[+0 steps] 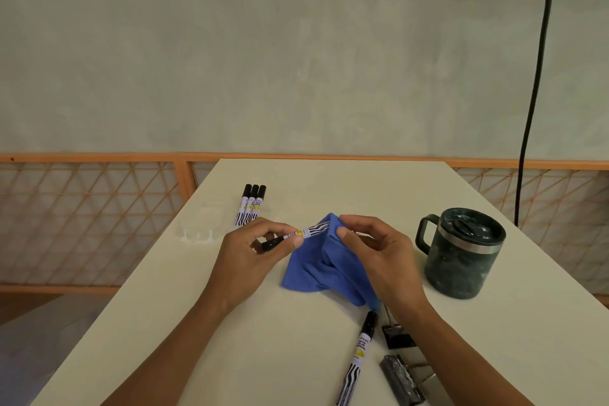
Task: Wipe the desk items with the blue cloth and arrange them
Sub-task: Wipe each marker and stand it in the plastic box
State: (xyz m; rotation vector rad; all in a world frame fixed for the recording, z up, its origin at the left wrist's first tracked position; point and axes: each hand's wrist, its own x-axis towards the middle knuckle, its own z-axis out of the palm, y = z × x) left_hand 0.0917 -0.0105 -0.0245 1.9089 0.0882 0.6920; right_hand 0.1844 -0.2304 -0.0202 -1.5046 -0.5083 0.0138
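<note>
Over the middle of the white desk (329, 184), my left hand (253, 254) pinches a black-and-white marker (306, 232) near its capped end. The marker's other end is wrapped in the blue cloth (323, 270), which my right hand (375, 247) pinches around it. The cloth hangs down onto the desk. Three matching markers (252, 204) lie side by side at the back left. Another marker (357, 356) lies near the front edge, under my right forearm.
A dark green lidded mug (464, 254) stands at the right. Two black binder clips (397, 336) (402, 379) lie at the front right. A clear plastic tray (201, 224) sits at the left edge. A black cable (534, 92) hangs down the wall.
</note>
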